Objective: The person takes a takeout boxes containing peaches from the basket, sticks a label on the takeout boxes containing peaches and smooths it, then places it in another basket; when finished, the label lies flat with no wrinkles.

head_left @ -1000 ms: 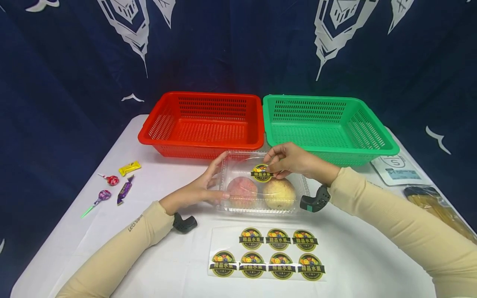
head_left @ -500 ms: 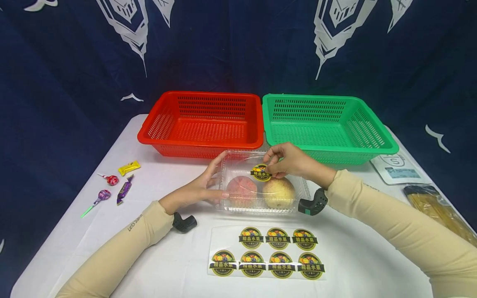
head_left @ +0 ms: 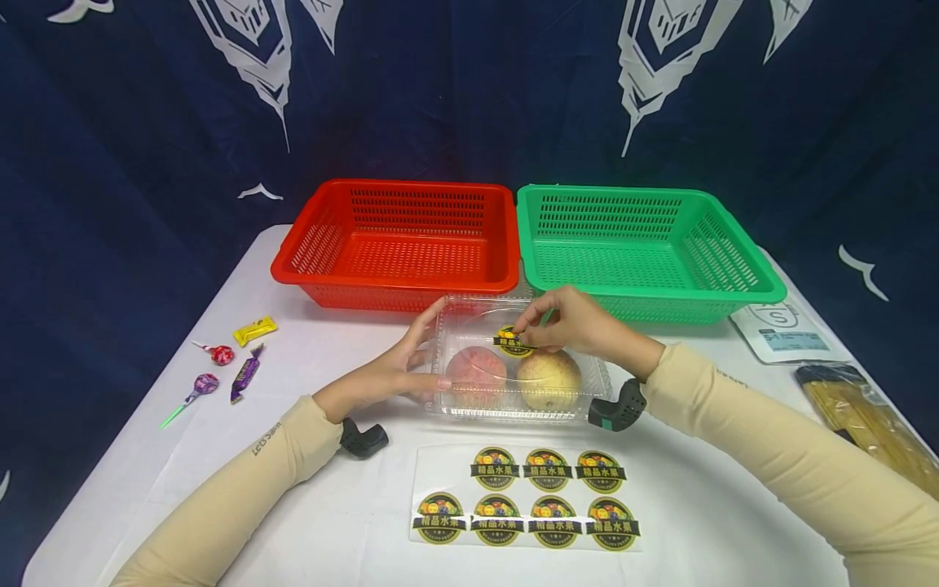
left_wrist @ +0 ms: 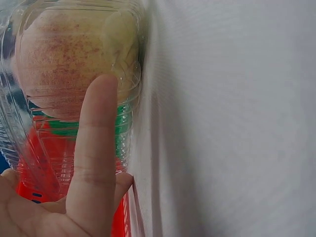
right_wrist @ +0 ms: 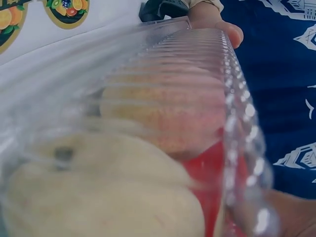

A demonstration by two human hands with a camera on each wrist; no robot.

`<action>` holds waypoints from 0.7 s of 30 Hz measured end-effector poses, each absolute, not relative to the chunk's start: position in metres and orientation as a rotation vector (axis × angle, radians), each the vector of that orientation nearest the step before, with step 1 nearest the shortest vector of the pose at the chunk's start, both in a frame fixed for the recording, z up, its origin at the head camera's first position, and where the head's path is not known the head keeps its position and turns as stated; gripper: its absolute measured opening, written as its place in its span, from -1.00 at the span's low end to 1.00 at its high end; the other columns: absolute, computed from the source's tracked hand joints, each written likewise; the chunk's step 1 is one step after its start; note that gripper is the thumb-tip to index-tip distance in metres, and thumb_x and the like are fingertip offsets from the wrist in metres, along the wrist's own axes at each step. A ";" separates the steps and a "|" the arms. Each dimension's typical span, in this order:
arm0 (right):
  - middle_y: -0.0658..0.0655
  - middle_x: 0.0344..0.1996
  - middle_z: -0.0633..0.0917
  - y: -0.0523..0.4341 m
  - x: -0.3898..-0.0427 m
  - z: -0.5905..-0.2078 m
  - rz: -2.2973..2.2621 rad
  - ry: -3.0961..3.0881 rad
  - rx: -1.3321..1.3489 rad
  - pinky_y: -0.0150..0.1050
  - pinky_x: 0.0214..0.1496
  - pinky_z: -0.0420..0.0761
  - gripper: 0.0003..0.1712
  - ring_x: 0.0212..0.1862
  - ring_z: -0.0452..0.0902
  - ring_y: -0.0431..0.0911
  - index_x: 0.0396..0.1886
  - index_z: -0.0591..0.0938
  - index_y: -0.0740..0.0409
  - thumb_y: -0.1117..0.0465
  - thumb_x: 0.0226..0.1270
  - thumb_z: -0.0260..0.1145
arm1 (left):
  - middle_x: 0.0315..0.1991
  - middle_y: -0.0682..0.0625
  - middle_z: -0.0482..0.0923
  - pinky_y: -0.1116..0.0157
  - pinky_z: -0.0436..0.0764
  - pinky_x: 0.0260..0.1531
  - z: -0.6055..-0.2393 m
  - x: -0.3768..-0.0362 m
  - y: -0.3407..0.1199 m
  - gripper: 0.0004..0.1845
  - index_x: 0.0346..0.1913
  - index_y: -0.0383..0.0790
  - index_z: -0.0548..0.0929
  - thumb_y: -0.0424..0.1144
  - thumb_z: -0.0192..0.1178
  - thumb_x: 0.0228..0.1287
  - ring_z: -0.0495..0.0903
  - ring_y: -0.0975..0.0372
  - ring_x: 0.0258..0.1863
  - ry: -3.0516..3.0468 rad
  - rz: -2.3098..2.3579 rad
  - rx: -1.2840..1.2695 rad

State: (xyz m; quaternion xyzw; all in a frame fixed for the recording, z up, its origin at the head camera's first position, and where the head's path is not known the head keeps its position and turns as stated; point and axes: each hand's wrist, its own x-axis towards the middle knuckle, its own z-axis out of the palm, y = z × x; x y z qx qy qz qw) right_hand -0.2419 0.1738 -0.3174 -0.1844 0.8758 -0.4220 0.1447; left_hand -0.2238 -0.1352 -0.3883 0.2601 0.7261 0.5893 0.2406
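A clear lidded plastic box [head_left: 469, 324] sits mid-table with a pink peach [head_left: 475, 371] and a yellowish peach [head_left: 552, 381] inside. My left hand [head_left: 392, 371] steadies the box's left end with straight fingers; one finger [left_wrist: 94, 148] lies flat against the wall by the pink peach [left_wrist: 64, 59]. My right hand [head_left: 568, 322] pinches a round black-and-yellow sticker [head_left: 512, 343] that lies on the lid between the two fruits. The right wrist view looks through the box at both peaches [right_wrist: 163, 113], with my left hand [right_wrist: 217, 19] beyond.
A sticker sheet [head_left: 524, 499] with several more labels lies in front of the box. Behind it stand a red basket [head_left: 396, 284] and a green basket [head_left: 660, 293]. Lollipops and candies [head_left: 227, 359] lie at left; a white packet [head_left: 785, 333] and a noodle bag [head_left: 858, 416] at right.
My right hand has dipped slightly, bringing the sticker flatter onto the lid. The left hand and the box have stayed put.
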 end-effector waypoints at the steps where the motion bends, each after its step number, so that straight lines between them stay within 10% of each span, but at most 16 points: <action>1: 0.20 -0.14 0.78 0.175 -0.241 -0.318 -1.205 2.529 -0.557 -0.36 -0.35 0.62 -0.85 -0.52 0.52 -0.21 -0.11 0.82 0.35 0.40 0.36 0.50 | 0.77 -0.05 -0.58 -0.15 0.79 -0.06 -0.389 -0.224 -0.135 0.28 0.77 0.33 -0.36 -0.17 0.44 0.36 -0.20 -0.57 0.61 1.988 1.611 0.710; 7: 0.27 -0.03 0.68 0.178 -0.239 -0.320 -1.150 2.577 -0.678 -0.31 -0.34 0.42 -0.73 -0.40 0.40 -0.11 -0.04 0.84 0.32 0.37 0.27 0.59 | 0.76 -0.12 -0.56 -0.17 0.78 -0.07 -0.390 -0.225 -0.135 0.28 0.76 0.34 -0.35 -0.11 0.46 0.35 -0.21 -0.57 0.61 1.988 1.613 0.714; 21: 0.30 0.11 0.73 0.191 -0.234 -0.318 -1.228 2.512 -0.811 -0.24 -0.09 0.64 -0.55 -0.12 0.56 0.01 0.19 0.73 0.38 0.40 0.32 0.56 | 0.75 -0.27 -0.51 -0.54 0.41 0.24 -0.385 -0.218 -0.132 0.31 0.76 0.38 -0.40 -0.20 0.41 0.33 -0.20 -0.47 0.66 1.921 1.658 0.599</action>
